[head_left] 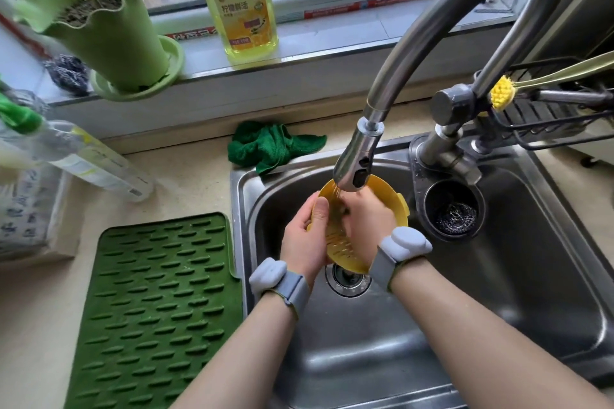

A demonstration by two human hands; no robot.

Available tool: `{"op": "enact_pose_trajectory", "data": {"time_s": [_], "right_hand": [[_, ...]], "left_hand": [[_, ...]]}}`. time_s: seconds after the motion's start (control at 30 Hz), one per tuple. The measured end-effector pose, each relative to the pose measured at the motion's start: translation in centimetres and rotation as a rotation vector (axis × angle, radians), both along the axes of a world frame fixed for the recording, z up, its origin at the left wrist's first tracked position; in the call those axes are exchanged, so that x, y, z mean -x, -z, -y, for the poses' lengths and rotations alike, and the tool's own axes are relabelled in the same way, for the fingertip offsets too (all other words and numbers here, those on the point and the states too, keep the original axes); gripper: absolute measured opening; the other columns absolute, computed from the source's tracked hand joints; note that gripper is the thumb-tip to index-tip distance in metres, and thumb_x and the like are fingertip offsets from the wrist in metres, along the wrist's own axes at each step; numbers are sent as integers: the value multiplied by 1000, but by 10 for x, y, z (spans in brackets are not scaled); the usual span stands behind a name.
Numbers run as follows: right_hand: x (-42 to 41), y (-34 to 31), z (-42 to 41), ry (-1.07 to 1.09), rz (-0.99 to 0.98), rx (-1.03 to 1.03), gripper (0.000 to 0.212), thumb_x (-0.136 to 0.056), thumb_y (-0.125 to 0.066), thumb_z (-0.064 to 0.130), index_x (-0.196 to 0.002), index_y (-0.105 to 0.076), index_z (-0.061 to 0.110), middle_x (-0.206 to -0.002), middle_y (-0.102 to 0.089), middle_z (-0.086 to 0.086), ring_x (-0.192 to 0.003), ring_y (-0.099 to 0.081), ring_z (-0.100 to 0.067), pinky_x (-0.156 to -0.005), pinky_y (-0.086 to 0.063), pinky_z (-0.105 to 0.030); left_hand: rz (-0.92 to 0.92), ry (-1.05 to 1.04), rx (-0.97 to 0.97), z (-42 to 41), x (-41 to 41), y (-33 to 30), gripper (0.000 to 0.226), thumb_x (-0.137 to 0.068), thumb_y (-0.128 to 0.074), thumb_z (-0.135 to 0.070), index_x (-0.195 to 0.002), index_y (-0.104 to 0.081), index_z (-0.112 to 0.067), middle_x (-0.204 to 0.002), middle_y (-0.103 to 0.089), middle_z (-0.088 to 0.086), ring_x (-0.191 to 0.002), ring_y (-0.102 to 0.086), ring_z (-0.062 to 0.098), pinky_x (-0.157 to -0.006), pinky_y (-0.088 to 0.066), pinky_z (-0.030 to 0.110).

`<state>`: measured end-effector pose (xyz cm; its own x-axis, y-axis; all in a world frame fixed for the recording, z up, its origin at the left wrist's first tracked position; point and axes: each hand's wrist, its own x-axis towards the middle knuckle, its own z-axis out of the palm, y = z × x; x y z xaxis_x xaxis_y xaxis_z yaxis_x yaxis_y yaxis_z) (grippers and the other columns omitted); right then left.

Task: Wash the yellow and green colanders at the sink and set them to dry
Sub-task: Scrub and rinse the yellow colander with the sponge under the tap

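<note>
Yellow colander (345, 252) tilted over the sink (498, 276) drain under the running faucet (357, 159), left hand (304, 236) fingers grasping its left rim, right hand (368, 226) inside, fingers blurred, cannot tell, green drying mat (159, 309) on worktop left

A single wide-angle view from the person's head looks forward and steeply down, close over the sink (498, 276), with both forearms reaching in from the near edge. The counter (186, 176) fills the left, the windowsill (332, 40) runs along the far side, and edges bend
</note>
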<state>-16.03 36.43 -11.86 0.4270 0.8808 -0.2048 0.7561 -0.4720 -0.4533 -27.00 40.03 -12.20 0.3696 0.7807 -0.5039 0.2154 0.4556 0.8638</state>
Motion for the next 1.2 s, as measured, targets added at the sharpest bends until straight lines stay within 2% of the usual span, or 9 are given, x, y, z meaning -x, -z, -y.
{"op": "enact_pose_trajectory", "data": {"time_s": [0.2, 0.33, 0.5, 0.63, 0.73, 0.87, 0.97, 1.07, 1.2], "right_hand": [[20, -8, 6, -320, -152, -17, 25, -86, -52, 10, -109, -61, 10, -106, -60, -13, -96, -57, -32, -84, -46, -37], [-12, -1, 1, -48, 228, 100, 24, -86, -48, 14, -109, -55, 18, -110, -56, -7, -104, -49, -35, -82, -45, -40], [11, -13, 3, -370, -36, 39, 24, -87, -51, 14, -110, -57, 14, -109, -58, -10, -100, -56, -32, -82, -47, -37], [-7, -9, 0, -41, 187, 14, 20, -89, -51, 21, -108, -56, 19, -112, -50, -10, -98, -55, -34, -76, -45, -37], [20, -14, 5, -393, 53, 80, 29, -91, -50, 19, -120, -54, 16, -115, -54, -8, -101, -57, -30, -76, -41, -31], [-9, -10, 6, -206, 255, 59, 27, -91, -42, 16, -116, -50, 20, -119, -48, -8, -108, -49, -33, -83, -47, -37], [3, -12, 11, -242, 221, 259, 24, -90, -49, 17, -114, -52, 20, -115, -51, -7, -107, -53, -34, -85, -49, -41], [17, -16, 6, -529, 119, 35, 27, -82, -64, 10, -109, -63, 11, -105, -62, -11, -92, -61, -32, -79, -53, -38], [-4, -12, 9, -242, 236, 188, 22, -89, -50, 13, -110, -55, 16, -113, -56, -8, -105, -54, -32, -80, -45, -37]], "left_hand": [[-40, -16, -42, -2, 3, 4, 89, -54, -47, -97, -127, -58, -47, -121, -70, -8, -113, -65, 18, -93, -55, 51], [-26, 45, -43, -5, -1, -7, 69, -66, -46, -91, -114, -67, -45, -103, -76, -5, -99, -72, 24, -80, -59, 54], [-48, -54, 0, -2, 4, -5, 53, -79, -49, -74, -116, -68, -41, -111, -74, -3, -106, -69, 22, -87, -57, 54], [-39, -36, 3, -3, 4, -6, 42, -87, -47, -67, -107, -72, -40, -96, -77, -1, -93, -73, 25, -77, -60, 54], [-93, -54, -47, 1, 3, -7, 53, -82, -46, -71, -117, -70, -37, -110, -74, -6, -106, -67, 18, -92, -56, 48], [-83, -42, 13, -1, 6, -8, 38, -93, -44, -62, -102, -72, -38, -96, -74, 3, -89, -71, 26, -68, -62, 52], [-123, -24, -71, 2, 6, -10, 54, -80, -43, -78, -112, -69, -43, -104, -74, -7, -100, -69, 21, -84, -59, 50], [-115, -28, -90, 6, 8, -8, 57, -81, -43, -74, -123, -65, -41, -116, -71, -11, -112, -64, 15, -98, -52, 46], [-97, -12, -86, 3, 7, -8, 59, -74, -44, -78, -118, -66, -44, -109, -73, -8, -104, -69, 21, -86, -57, 51]]}}
